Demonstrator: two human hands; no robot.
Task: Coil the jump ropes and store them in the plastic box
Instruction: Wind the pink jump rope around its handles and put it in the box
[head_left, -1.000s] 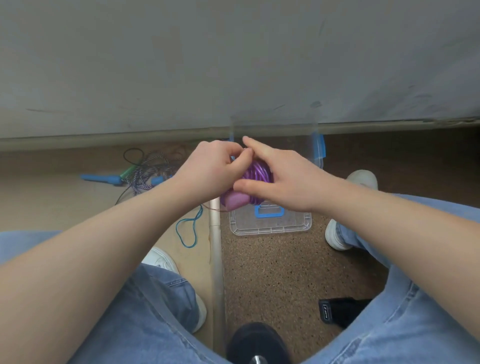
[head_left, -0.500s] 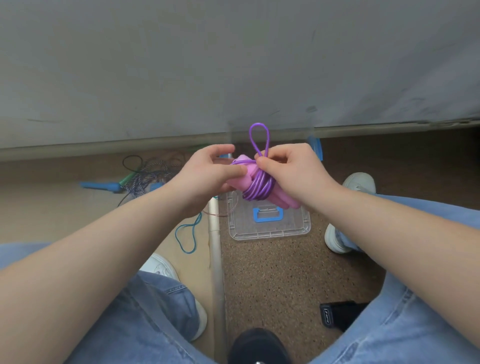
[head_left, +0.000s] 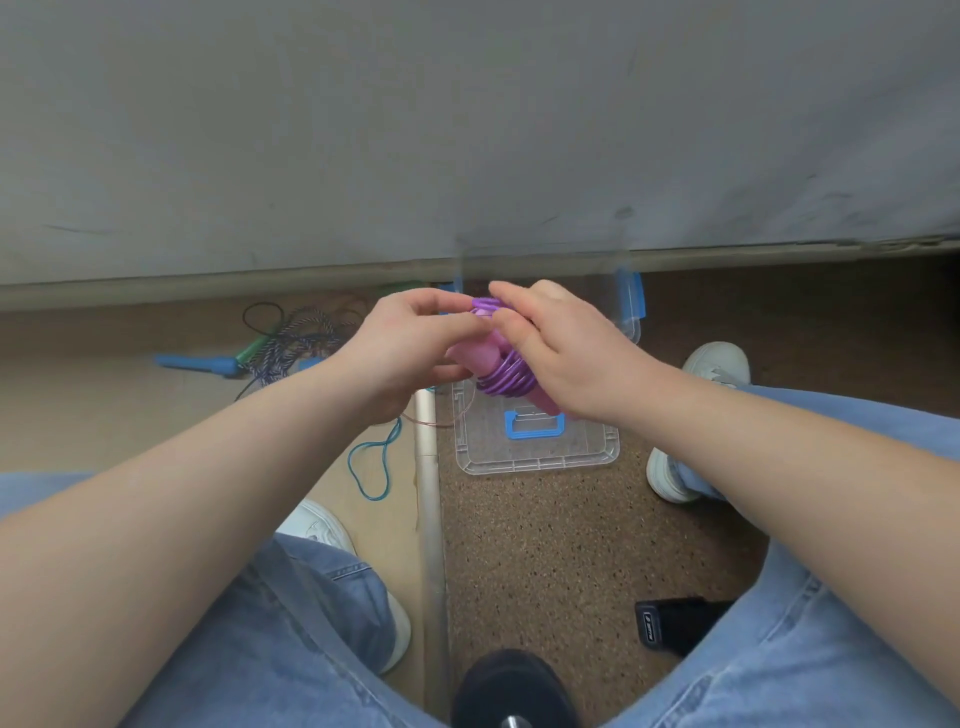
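Both hands hold a purple jump rope (head_left: 506, 382) wound in coils around its pink handles (head_left: 475, 356), up in the air above the floor. My left hand (head_left: 410, 348) grips the handles from the left and pinches the rope's top end. My right hand (head_left: 558, 353) wraps round the coils from the right, its fingertips meeting the left hand's at the top. Below them on the floor lies a clear plastic lid with a blue handle (head_left: 535, 423). The clear plastic box (head_left: 628, 306) with blue clips stands behind the hands, mostly hidden.
A tangle of other jump ropes (head_left: 291, 340) with blue and green handles lies on the floor at the left by the wall. A teal cord loop (head_left: 371, 462) lies nearer. A metal floor strip (head_left: 428, 499) runs between my legs. A black object (head_left: 675, 621) lies at the right.
The upright purple loop seen half a second ago has been folded down onto the bundle. Both hands' fingertips have come together at the top of the coil.
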